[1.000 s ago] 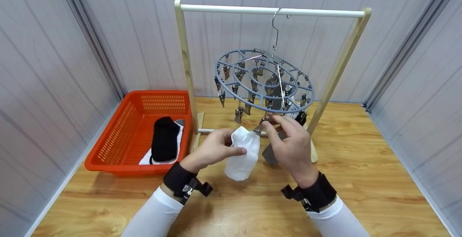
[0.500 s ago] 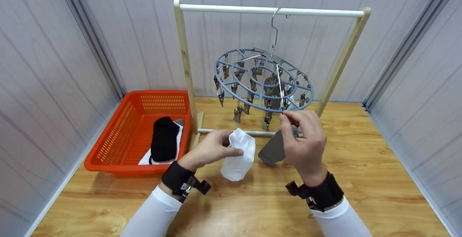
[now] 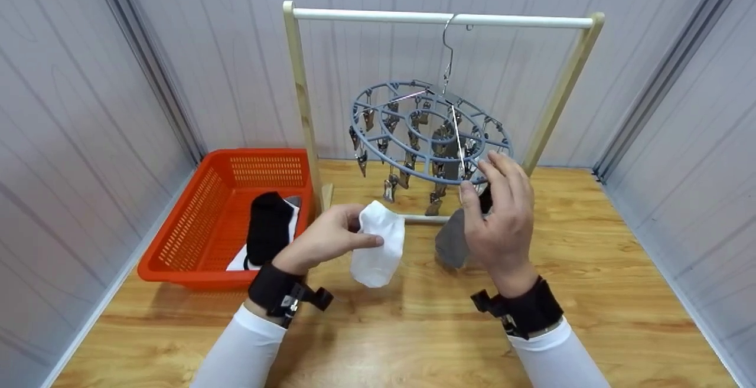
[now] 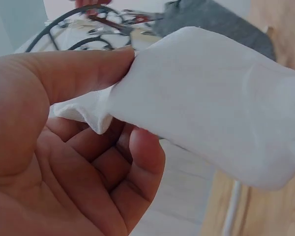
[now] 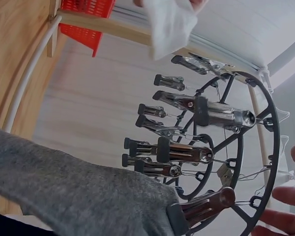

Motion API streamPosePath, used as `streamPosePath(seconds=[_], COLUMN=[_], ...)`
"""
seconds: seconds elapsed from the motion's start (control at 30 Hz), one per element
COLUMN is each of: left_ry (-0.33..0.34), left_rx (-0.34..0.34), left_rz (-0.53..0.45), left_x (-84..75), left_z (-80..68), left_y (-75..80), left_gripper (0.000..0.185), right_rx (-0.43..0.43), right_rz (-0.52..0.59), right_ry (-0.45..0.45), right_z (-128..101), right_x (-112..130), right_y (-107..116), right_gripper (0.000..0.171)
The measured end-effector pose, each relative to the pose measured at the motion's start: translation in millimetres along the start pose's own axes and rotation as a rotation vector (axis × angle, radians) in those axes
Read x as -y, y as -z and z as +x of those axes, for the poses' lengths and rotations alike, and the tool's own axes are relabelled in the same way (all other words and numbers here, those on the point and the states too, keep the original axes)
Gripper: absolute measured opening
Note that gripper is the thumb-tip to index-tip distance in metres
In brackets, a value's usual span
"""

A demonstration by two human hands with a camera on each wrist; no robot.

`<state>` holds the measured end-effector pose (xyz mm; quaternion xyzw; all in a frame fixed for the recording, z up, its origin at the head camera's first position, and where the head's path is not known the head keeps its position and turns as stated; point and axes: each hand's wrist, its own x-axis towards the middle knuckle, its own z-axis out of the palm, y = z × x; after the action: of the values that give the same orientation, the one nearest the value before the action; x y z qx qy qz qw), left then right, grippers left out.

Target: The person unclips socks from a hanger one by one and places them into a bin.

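My left hand (image 3: 348, 231) pinches a white sock (image 3: 378, 246) between thumb and fingers, low in front of the drying rack; the left wrist view shows the thumb (image 4: 78, 69) pressed on the sock (image 4: 211, 98). My right hand (image 3: 481, 178) is raised with straight fingers at the near rim of the round grey clip hanger (image 3: 413, 134), holding nothing. A grey sock (image 3: 452, 240) hangs from a clip behind that hand. In the right wrist view the clip (image 5: 206, 206) bites the grey sock (image 5: 78, 191), and my fingertips (image 5: 285, 195) show at the right edge.
The hanger hangs by a metal hook from a wooden rack (image 3: 301, 98) with a white top bar. An orange basket (image 3: 177, 240) stands to the left with a black sock (image 3: 269, 228) on a white one. Grey panel walls close in on three sides of the wooden table (image 3: 590, 270).
My right hand let go of a clip, rose to the right and opened at the hanger's rim. My left hand drifted left with the white sock.
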<state>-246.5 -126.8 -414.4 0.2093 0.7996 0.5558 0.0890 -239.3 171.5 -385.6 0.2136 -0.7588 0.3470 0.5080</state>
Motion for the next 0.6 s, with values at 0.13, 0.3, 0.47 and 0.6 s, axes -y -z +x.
streamPosePath(seconds=[0.13,0.3,0.47,0.6], left_ry=[0.024,0.049,0.008,0.010], left_rx=[-0.054,-0.124,-0.210,-0.294], left_rz=[0.009,0.008,-0.023,-0.085], left_x=[-5.7,-10.2,-11.3,-11.6], left_z=[-7.5,-17.1,-27.5,-35.4], left_y=[16.3,38.6,61.1,76.8], left_gripper=[0.040,0.044,0.043,0.039], right_rx=[0.056,0.087,0.113,0.126], right_rz=[-0.039,-0.052,-0.077,-0.097], right_ry=[-0.050,-0.068,-0.076,-0.074], right_z=[-2.3,-4.1,-5.1,-5.0], right_x=[-2.5,-4.1,-4.0,-3.1], right_y=[-0.4,-0.6,-1.1,-1.3], right_gripper=[0.040,0.042,0.044,0.047])
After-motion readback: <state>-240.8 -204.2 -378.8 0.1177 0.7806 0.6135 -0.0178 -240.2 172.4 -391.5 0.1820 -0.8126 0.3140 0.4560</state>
